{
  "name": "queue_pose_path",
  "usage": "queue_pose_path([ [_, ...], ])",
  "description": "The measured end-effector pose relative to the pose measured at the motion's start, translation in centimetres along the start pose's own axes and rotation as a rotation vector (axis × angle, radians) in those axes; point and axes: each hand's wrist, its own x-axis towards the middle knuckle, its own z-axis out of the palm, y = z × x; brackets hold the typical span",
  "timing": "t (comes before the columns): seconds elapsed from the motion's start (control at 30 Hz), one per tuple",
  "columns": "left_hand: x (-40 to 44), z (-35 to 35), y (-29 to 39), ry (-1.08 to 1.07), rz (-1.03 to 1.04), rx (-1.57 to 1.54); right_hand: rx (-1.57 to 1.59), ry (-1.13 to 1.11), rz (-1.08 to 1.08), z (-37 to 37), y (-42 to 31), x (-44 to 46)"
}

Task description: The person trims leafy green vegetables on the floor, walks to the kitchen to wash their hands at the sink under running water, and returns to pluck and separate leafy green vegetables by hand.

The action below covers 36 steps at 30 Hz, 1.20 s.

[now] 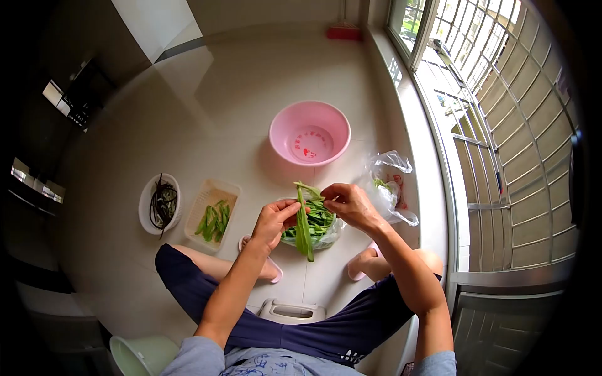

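Note:
A long green leafy stalk [304, 233] hangs from my left hand [276, 220], whose fingers are pinched around its upper part. My right hand [348, 202] is closed at the stalk's top end, its thumb and fingertips pressed together on the pale green tip. Just below both hands, a clear plastic bag [330, 236] full of cut green vegetables [320, 218] lies open on the floor between my feet.
Ahead stands a pink basin [310, 156]. To the left are a rectangular basket [195, 232] with green pieces and a white bowl [145, 213] with dark strands. A plastic bag [384, 199] lies by the right wall. A pale green bucket [135, 358] is at lower left.

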Motion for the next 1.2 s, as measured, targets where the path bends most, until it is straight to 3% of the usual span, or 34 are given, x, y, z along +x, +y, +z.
queue_pose_path([
  [0.17,-1.1,0.7,0.2,-0.055,-0.022,0.024,0.013,0.141,-0.122,0.5,0.4,0.6],
  [0.4,-2.2,0.8,0.6,-0.156,-0.051,-0.050,0.238,-0.168,-0.021,-0.1,0.1,1.0],
  [0.47,-2.4,0.6,0.7,-0.159,-0.052,-0.067,0.434,-0.415,0.163,-0.5,-0.2,0.7],
  [0.57,-2.7,0.2,0.6,-0.120,-0.068,-0.095,0.639,-0.539,0.303,-0.4,-0.3,0.4],
  [0.67,-2.6,0.0,0.6,-0.132,0.020,-0.048,0.715,-0.589,0.344,0.1,0.2,0.3],
  [0.9,-2.3,0.5,1.3,-0.219,0.011,-0.087,0.787,-0.743,0.373,1.1,-0.3,-0.1],
  [1.2,-2.8,0.3,1.4,-0.083,-0.040,-0.043,0.803,-0.744,0.410,1.1,0.6,0.2],
])
